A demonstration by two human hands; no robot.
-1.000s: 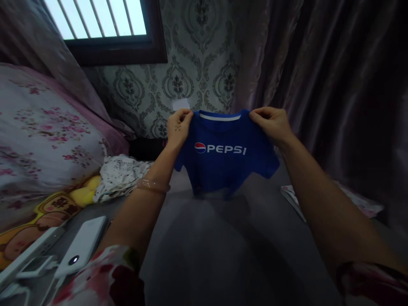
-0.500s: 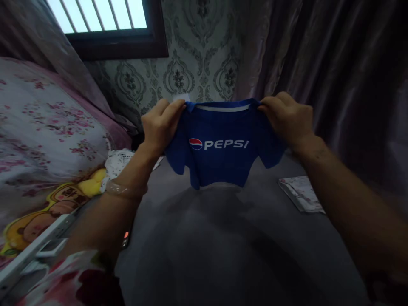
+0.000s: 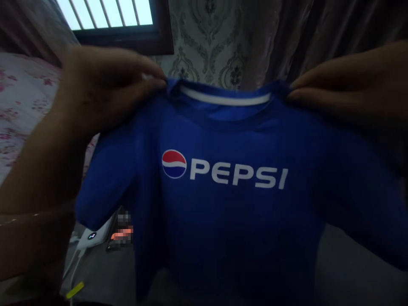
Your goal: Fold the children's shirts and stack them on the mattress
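A blue short-sleeved T-shirt (image 3: 229, 212) with a white PEPSI print and round logo hangs upright, close to the camera. My left hand (image 3: 105, 85) pinches its shoulder beside the collar, thumb and fingers pressed together. At the other side of the collar, my right hand (image 3: 353, 85) pinches the opposite shoulder. The neckline is stretched between both hands, with its pale inner band showing. The shirt's lower hem runs down near the bottom edge of the view, and the cloth hides much of the surface behind it.
Behind the left sleeve lie a white power bank (image 3: 95, 236) with a lit display and cable, and a dark phone (image 3: 121, 231) with a blurred screen. A grey bed surface (image 3: 102, 272) shows below. Floral fabric (image 3: 19, 97) hangs at left; a barred window (image 3: 108, 15) is above.
Both hands have brought the T-shirt much closer to the camera, so it now fills the middle of the view. The grip on both shoulders stays the same.
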